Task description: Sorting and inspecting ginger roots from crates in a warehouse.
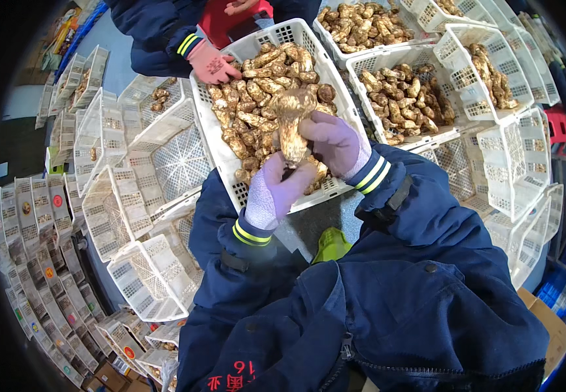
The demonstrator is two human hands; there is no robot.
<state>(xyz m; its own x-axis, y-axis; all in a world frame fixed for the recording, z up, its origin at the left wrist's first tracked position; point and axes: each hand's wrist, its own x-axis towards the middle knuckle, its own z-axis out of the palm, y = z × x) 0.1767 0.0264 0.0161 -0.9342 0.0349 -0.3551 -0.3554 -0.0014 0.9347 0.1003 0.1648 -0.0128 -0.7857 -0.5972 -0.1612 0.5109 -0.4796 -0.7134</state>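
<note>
A large mushroom [292, 122] with a thick pale-brown stem and wide cap is held between my two hands, over a white perforated plastic crate [354, 115] full of brown, soil-flecked mushrooms [263, 93]. My left hand [280, 188], in a lilac knit glove, has its fingers at the lower end of the stem. My right hand [334, 139], gloved the same way, grips the stem's right side. At the crate's upper left rim, a co-worker's pink-gloved hand [212, 62] touches the mushrooms.
More crates of mushrooms, one [405, 103] at the right and another [366, 27] above it, stand beyond the main crate. White crates [182, 161] line the left, some with a few mushrooms. Crate stacks [43, 245] rise at far left. A red stool [558, 125] is at far right.
</note>
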